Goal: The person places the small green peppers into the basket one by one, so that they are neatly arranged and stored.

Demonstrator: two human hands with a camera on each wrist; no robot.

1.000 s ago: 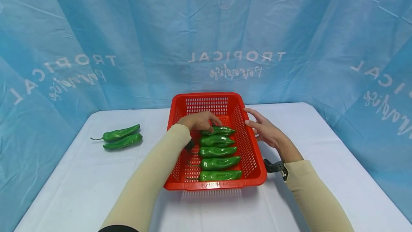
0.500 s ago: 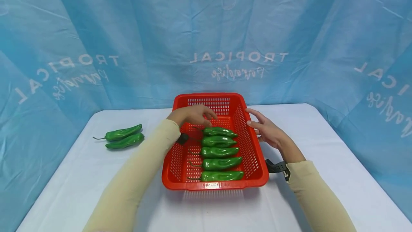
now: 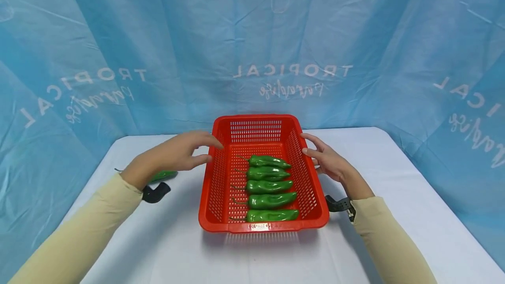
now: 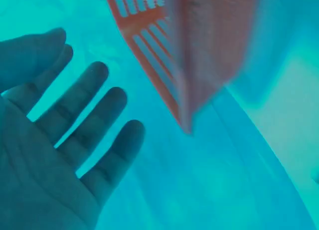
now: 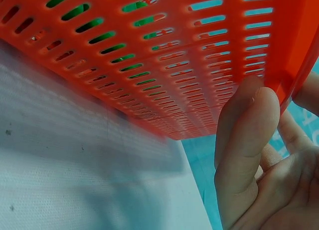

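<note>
My left hand (image 3: 179, 150) hangs just left of the red plastic basket (image 3: 263, 228), its fingertips overlapping the left rim in the head view. Nothing is in its grasp; the left wrist view shows the fingers (image 4: 79, 105) spread and nearly straight. With my right hand (image 3: 327, 159) I hold the basket's right rim: in the right wrist view the thumb (image 5: 249, 125) lies against the slotted outer wall and a finger reaches past the rim. Several long green peppers (image 3: 270, 186) lie in a column inside, stems to the left, tips to the right.
Beyond my left wrist, on the white-covered table (image 3: 165, 240), part of another green pepper (image 3: 163, 175) shows; the forearm hides the rest there. A blue printed curtain (image 3: 189, 56) encloses the back and sides. Dark straps (image 3: 155, 192) circle both wrists.
The left hand has let go of the rearmost pepper, leaving it in the basket, and has moved left out over the rim. The right hand stays at the right rim.
</note>
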